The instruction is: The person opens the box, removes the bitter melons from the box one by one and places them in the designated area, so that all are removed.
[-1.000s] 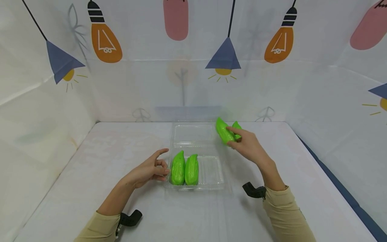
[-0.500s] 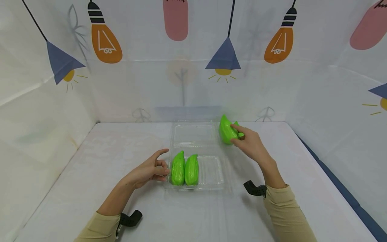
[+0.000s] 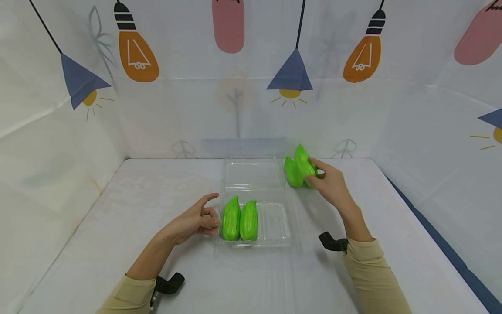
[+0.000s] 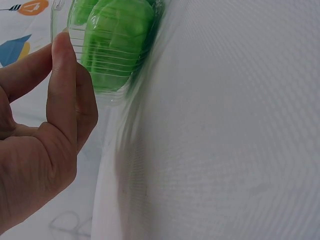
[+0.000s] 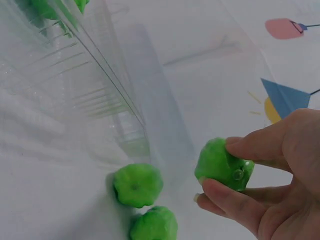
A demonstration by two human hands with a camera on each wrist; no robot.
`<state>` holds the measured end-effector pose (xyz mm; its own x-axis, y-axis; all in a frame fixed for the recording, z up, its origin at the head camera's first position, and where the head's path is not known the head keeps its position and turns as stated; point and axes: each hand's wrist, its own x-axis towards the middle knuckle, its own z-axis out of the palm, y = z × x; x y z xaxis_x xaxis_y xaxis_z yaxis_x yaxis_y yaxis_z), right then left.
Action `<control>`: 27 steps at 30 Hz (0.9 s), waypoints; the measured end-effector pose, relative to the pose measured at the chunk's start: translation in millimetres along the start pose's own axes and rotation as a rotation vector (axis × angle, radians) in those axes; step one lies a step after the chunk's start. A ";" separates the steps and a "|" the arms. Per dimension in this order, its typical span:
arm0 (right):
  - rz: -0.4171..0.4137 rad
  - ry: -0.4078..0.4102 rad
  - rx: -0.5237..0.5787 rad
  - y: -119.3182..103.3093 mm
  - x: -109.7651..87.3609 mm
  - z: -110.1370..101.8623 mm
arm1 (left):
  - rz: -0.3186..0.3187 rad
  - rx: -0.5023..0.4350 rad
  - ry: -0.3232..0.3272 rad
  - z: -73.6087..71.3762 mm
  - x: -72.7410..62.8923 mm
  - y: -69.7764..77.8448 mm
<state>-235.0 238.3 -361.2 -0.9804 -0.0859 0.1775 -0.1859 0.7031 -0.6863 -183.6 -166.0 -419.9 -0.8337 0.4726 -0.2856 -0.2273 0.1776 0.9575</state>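
Note:
In the head view my right hand (image 3: 331, 183) pinches a glossy green ridged bitter melon (image 3: 303, 160) between thumb and fingers. It hangs above the table; the right wrist view shows the held bitter melon (image 5: 215, 162) end-on. Beneath it lie two more, a nearer bitter melon (image 5: 138, 184) and a partly cropped bitter melon (image 5: 156, 225). My left hand (image 3: 194, 220) pinches the left edge of a clear lidded plastic container (image 3: 274, 222), index finger extended. Inside its left half, two bitter melons (image 3: 230, 218) (image 3: 249, 220) lie side by side.
The container's unfolded lid (image 3: 252, 174) lies flat behind its base. White cloth covers the table (image 3: 164, 183), and a patterned curtain (image 3: 251, 113) hangs along the back and sides. A wrist camera (image 3: 333, 242) sits on the right forearm.
My right hand has moved right and slightly away with its bitter melon, uncovering another to the left. The left hand and the container stay still.

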 end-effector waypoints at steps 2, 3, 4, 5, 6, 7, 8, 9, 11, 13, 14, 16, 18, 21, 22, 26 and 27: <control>0.000 0.020 0.004 3.3 1.3 -0.7 | 0.002 0.002 -0.004 0.0 -0.5 0.5; -0.001 0.029 0.006 4.7 1.6 -0.8 | 0.002 0.000 -0.004 0.0 -0.7 0.7; -0.002 0.038 0.009 6.1 2.0 -1.0 | 0.002 -0.001 -0.004 0.1 -0.9 1.0; -0.004 0.047 0.010 7.8 2.5 -1.1 | 0.000 -0.003 -0.002 0.4 -1.0 1.1; -0.007 0.056 0.011 9.3 2.9 -1.1 | 0.002 -0.003 -0.004 0.4 -0.9 1.1; -0.008 0.065 0.011 10.8 3.3 -1.0 | 0.002 -0.004 -0.004 0.4 -0.9 1.1; -0.010 0.074 0.010 12.2 3.6 -0.9 | 0.002 -0.005 -0.003 0.2 -0.9 0.9; -0.013 0.081 0.009 13.8 3.9 -0.8 | 0.003 -0.006 -0.003 0.1 -0.8 0.7; -0.019 0.091 0.007 16.8 4.4 -0.8 | 0.005 -0.005 -0.004 -0.1 -0.7 0.1; -0.018 0.098 0.005 19.9 4.7 -0.9 | 0.004 -0.005 -0.005 -0.4 -0.6 -0.5; -0.015 0.099 0.005 21.4 4.8 -1.0 | 0.005 -0.004 -0.005 -0.4 -0.7 -0.6; -0.008 0.101 0.004 24.4 5.1 -1.2 | 0.004 -0.004 -0.004 -0.2 -0.8 -0.7; 0.000 0.105 0.008 27.5 5.2 -1.5 | 0.004 -0.004 -0.003 0.0 -1.0 -0.5; 0.009 0.118 0.011 31.3 5.6 -1.7 | 0.005 -0.007 -0.005 0.2 -1.3 -0.1; 0.011 0.123 0.012 32.4 5.8 -1.9 | 0.005 -0.007 -0.006 0.1 -1.2 -0.2; 0.025 0.141 0.016 35.5 6.7 -2.1 | 0.002 -0.009 -0.005 0.5 -1.1 0.3; 0.032 0.145 0.013 36.5 6.9 -2.2 | 0.002 -0.009 -0.004 0.5 -1.0 0.4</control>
<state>-248.4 264.9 -383.5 -0.9661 0.0396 0.2551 -0.1570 0.6942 -0.7024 -182.6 -165.9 -419.3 -0.8321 0.4763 -0.2841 -0.2304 0.1691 0.9583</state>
